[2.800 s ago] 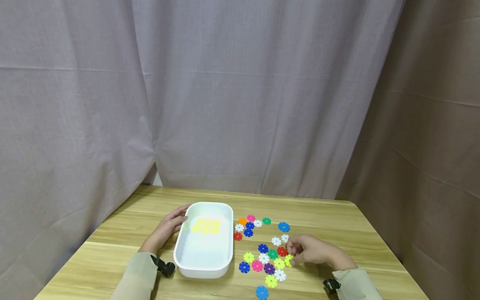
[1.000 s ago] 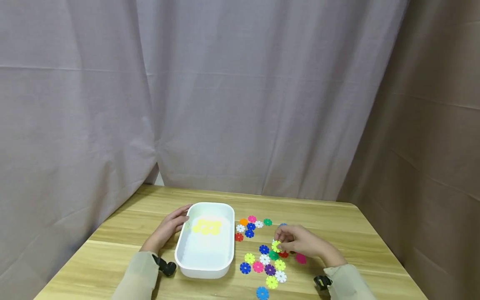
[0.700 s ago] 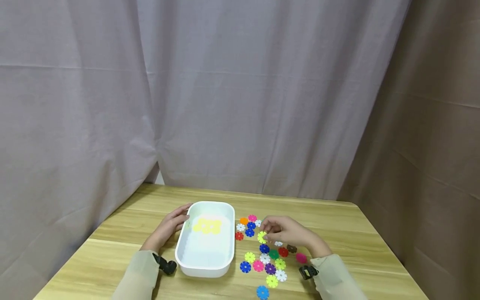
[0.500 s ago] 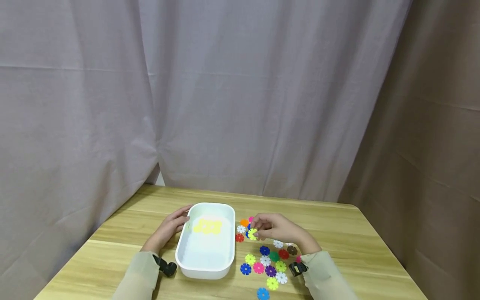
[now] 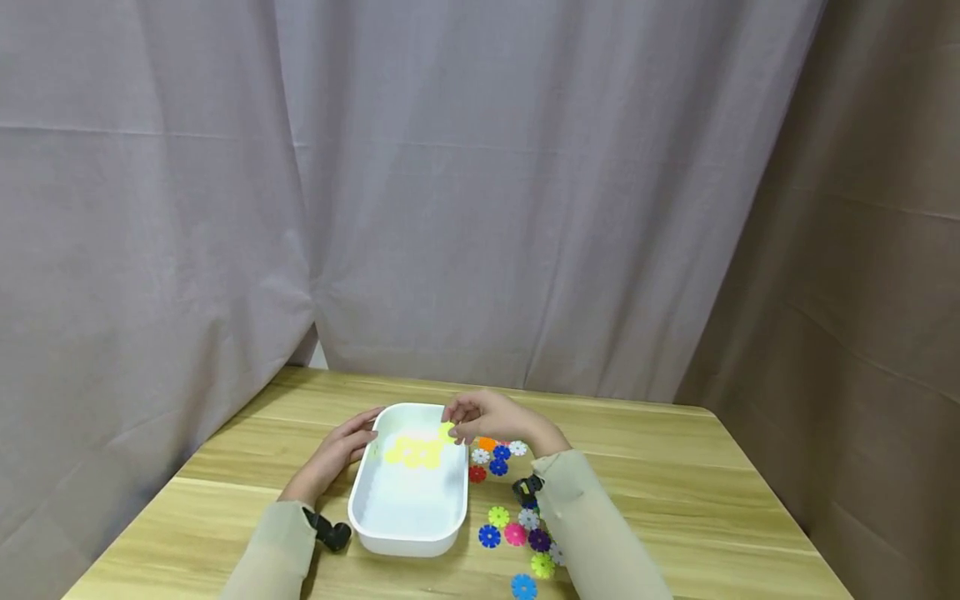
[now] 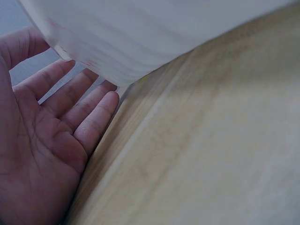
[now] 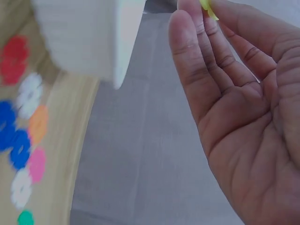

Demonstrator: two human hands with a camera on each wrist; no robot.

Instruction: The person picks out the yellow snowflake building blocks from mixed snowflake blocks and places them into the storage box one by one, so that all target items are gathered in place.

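Note:
My right hand (image 5: 487,417) is over the far right rim of the white plastic bin (image 5: 408,521). Between thumb and fingers it pinches a yellow notched disc, a snowflake building piece (image 5: 447,432), whose edge (image 7: 209,9) also shows in the right wrist view. Several yellow discs (image 5: 414,454) lie in the far half of the bin. On the bin's left side, my left hand (image 5: 335,458) rests against the wall. The left wrist view has that hand's fingers (image 6: 96,119) nearly straight, with the tips at the bin's outer wall.
Right of the bin lie loose discs: a red disc (image 5: 477,474), a pink disc (image 5: 515,534), a light blue disc (image 5: 524,587), yellow discs (image 5: 498,517) and others. My right sleeve (image 5: 600,533) hides part of them. A grey curtain (image 5: 480,208) hangs behind the wooden table (image 5: 675,467).
My right hand has picked up a yellow disc from the right of the pile and carried it left and away from me, to over the bin. The left hand has stayed at the bin.

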